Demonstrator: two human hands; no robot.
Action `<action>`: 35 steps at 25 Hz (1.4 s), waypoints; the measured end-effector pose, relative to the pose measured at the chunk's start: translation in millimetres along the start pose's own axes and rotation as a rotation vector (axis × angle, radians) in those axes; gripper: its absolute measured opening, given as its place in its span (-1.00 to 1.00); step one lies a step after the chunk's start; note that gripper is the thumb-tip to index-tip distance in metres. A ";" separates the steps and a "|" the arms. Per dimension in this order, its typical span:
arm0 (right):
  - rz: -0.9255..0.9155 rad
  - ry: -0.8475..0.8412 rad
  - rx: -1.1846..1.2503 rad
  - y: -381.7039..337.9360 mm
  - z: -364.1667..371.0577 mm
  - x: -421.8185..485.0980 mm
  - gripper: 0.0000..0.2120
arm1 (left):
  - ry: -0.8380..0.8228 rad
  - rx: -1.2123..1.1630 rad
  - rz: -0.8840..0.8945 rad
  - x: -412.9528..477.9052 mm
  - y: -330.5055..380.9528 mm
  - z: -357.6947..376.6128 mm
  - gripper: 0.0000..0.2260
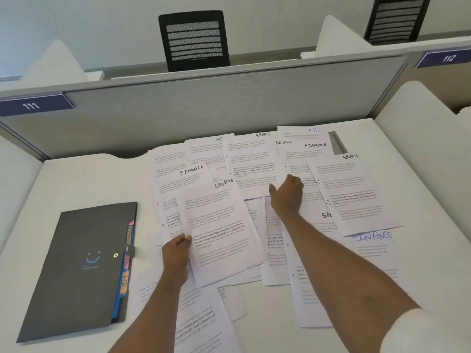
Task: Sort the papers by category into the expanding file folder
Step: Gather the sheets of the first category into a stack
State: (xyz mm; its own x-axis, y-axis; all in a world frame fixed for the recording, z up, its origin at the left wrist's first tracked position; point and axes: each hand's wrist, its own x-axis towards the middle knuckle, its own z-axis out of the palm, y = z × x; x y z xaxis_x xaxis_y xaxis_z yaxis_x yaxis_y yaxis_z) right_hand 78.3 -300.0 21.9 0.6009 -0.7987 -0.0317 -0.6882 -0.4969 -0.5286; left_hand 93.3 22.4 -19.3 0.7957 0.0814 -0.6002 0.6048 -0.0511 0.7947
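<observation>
Many printed sheets lie spread over the white desk (76, 179), each hand-labelled at the top: SPORTS, FINANCE, ADMIN, HR. My left hand (175, 253) pinches the lower left edge of a SPORTS sheet (221, 233) in the middle of the pile. My right hand (286, 193) reaches further back and rests on the bottom edge of another SPORTS sheet (252, 166), fingers curled over it. The dark grey expanding file folder (76, 271) lies closed on the left, with coloured tabs (126, 266) showing along its right edge.
A grey partition (204, 105) with signs 111 and 112 closes the desk's back. White side dividers stand left and right. Two black mesh chairs (195, 39) are behind the partition. More sheets lie near the desk's front edge (201, 324).
</observation>
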 end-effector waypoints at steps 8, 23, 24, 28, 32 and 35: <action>0.179 -0.158 -0.250 -6.2 21.5 27.7 -0.20 | 0.026 0.014 0.022 1.5 -4.6 2.4 -0.88; 0.445 0.078 0.872 -32.0 -26.6 30.2 -0.79 | 0.041 0.051 0.008 -9.1 -0.6 2.9 -0.88; 0.449 0.100 0.927 -32.9 -32.6 26.1 -0.80 | 0.041 0.063 0.016 -10.5 -1.9 2.4 -0.88; 0.501 0.088 1.079 -26.3 -50.4 -4.7 -0.80 | 0.037 0.107 0.042 -22.5 -5.0 2.0 -0.81; 0.528 -0.068 1.146 -2.5 -46.9 -58.5 -0.84 | 0.018 0.091 0.025 -36.1 -6.3 8.1 -0.86; 0.548 -0.208 1.128 19.1 -33.8 -107.2 -0.87 | 0.004 0.023 -0.007 -48.0 -4.5 10.5 -0.89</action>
State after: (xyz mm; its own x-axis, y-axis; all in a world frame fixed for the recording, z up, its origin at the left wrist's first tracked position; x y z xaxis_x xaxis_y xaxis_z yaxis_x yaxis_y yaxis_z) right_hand -13.0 -235.3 43.9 0.4709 -0.6879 -0.5523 -0.2010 0.5259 -0.8264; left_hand 52.8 8.2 4.9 0.7913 0.0859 -0.6054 0.6110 -0.0731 0.7882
